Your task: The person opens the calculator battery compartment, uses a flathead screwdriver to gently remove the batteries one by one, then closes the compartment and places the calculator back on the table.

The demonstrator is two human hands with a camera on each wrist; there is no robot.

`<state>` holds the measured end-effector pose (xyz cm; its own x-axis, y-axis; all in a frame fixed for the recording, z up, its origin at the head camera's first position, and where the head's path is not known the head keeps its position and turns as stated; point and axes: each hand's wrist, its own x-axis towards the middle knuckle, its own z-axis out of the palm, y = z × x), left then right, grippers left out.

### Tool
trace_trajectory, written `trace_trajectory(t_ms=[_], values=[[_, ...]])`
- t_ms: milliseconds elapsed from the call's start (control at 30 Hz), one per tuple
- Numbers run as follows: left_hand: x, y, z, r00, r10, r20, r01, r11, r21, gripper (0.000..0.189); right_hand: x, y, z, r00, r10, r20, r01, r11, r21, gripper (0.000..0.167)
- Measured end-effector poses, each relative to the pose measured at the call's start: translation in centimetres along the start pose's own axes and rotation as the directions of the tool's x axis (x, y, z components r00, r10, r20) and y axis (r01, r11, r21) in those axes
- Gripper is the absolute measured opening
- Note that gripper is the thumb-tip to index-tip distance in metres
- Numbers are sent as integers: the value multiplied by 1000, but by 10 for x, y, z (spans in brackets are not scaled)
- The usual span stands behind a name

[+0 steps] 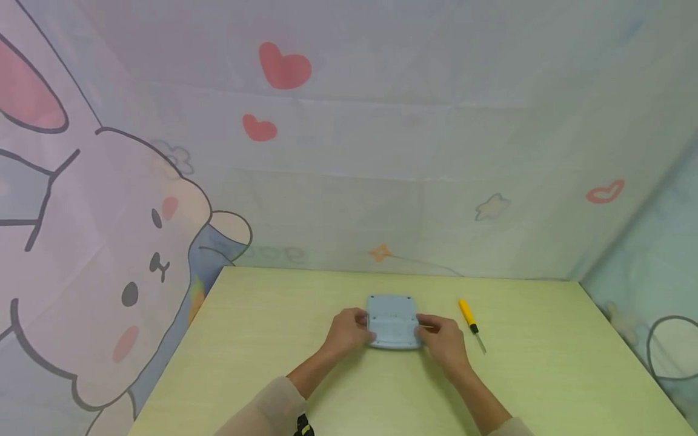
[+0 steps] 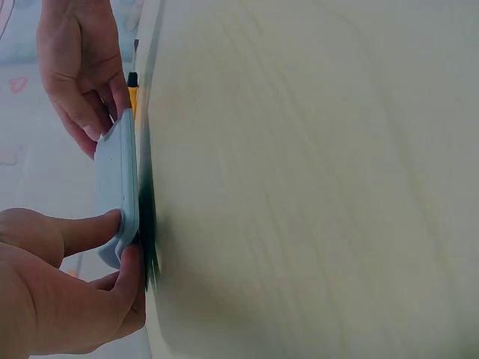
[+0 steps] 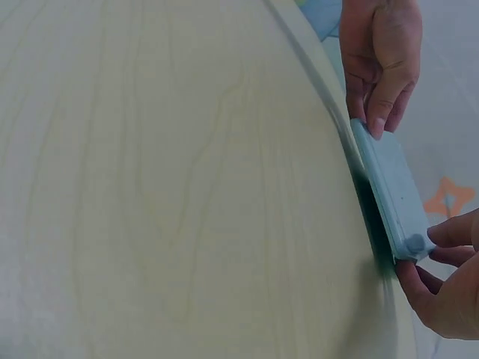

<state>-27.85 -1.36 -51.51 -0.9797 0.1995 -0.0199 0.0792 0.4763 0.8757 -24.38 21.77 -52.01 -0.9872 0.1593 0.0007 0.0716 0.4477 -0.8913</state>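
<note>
A flat light-blue calculator [image 1: 393, 327] has its back side up, with small dark screw holes near the corners and across the middle. My left hand [image 1: 346, 332] pinches its left edge, thumb on top and fingers beneath. On the opposite edge my right hand [image 1: 444, 345] pinches it likewise. Both wrist views show the calculator [image 2: 114, 183] slightly above the tabletop, a dark shadow under it; its front is hidden. In the right wrist view, thumb and fingers of the right hand [image 3: 453, 288] hold the near corner. A yellow-handled screwdriver [image 1: 467, 315] lies right of the right hand.
The pale wooden table [image 1: 262, 321] reaches back to a printed cloth backdrop [image 1: 382, 151] with hearts and a large rabbit. The screwdriver's metal tip points toward the front right. A black-and-yellow item [image 1: 303, 426] shows by the left sleeve.
</note>
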Motion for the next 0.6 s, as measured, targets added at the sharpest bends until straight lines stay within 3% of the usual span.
trace_trajectory(t_ms=[300, 600], values=[[2, -6, 2, 999, 39, -7, -39, 998, 58, 50, -2, 0, 2, 1000, 4, 5, -3, 1000, -8, 29], [-3, -1, 2, 999, 48, -8, -47, 996, 77, 54, -4, 3, 5, 1000, 12, 3, -12, 1000, 25, 30]])
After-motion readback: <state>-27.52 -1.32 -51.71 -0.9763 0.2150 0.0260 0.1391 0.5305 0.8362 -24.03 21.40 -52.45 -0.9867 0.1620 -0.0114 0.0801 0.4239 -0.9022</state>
